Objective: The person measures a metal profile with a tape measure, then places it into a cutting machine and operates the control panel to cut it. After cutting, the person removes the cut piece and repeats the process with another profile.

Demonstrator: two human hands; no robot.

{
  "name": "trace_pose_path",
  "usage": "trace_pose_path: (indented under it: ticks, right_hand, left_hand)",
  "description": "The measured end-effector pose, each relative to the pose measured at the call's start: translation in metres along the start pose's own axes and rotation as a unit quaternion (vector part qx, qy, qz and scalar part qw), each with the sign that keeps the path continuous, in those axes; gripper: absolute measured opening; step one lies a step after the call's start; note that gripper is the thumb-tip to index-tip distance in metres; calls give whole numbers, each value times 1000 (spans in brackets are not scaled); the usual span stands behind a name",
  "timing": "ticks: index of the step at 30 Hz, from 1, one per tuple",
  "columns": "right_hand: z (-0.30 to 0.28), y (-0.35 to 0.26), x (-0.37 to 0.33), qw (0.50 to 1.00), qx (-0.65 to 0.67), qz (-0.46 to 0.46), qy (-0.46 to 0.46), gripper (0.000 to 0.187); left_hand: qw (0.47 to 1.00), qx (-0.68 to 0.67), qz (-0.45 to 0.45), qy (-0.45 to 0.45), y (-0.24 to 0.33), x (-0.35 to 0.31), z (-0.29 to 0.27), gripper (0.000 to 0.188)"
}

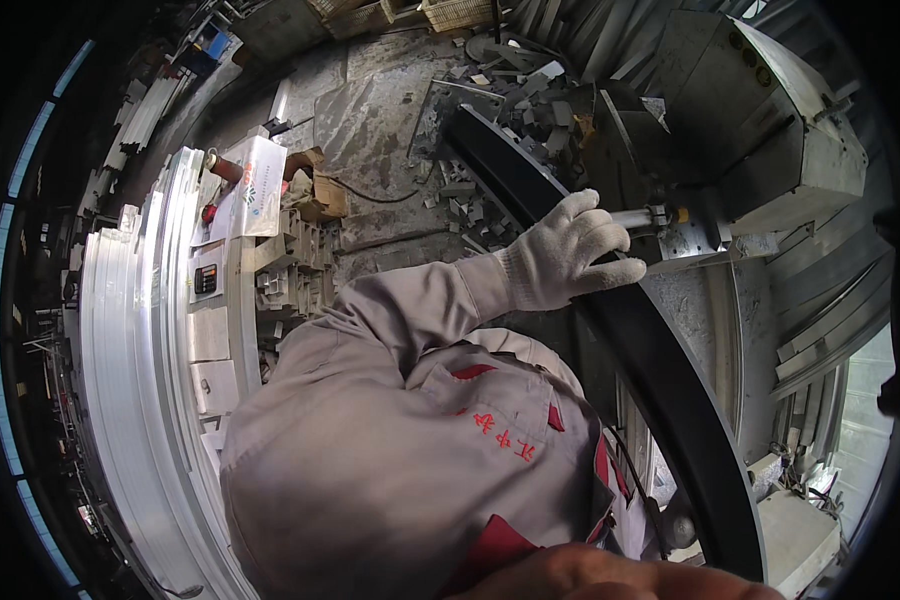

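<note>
Running beneath the half-curled, gloved left hand (558, 260), the black profile (652, 350) extends both ways; whether grasped, I cannot tell.

The glove (562, 258) is white, the long bar (660, 360) black.

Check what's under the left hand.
Black bar passes under the left hand. The stretch directly beneath is covered; can't tell whether they touch.

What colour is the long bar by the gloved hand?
The long bar is black, clearest in the head view.
</note>
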State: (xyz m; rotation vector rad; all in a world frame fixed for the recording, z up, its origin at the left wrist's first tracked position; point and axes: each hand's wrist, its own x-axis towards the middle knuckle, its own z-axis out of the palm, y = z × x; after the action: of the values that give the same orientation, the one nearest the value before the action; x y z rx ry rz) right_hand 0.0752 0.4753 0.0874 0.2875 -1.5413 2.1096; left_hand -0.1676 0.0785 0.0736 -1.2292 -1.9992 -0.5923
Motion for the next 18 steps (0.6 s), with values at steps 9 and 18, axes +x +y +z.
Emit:
trace_pose_path:
  ticks: [9, 18]
  right_hand:
    - [215, 49, 50, 984, 11, -81, -157, 76]
    - [419, 122, 143, 938, 67, -167, -297, 89]
  left_hand:
    - [990, 0, -122, 70, -91, -148, -146, 79]
    - [958, 77, -270, 53, -178, -230, -188, 84]
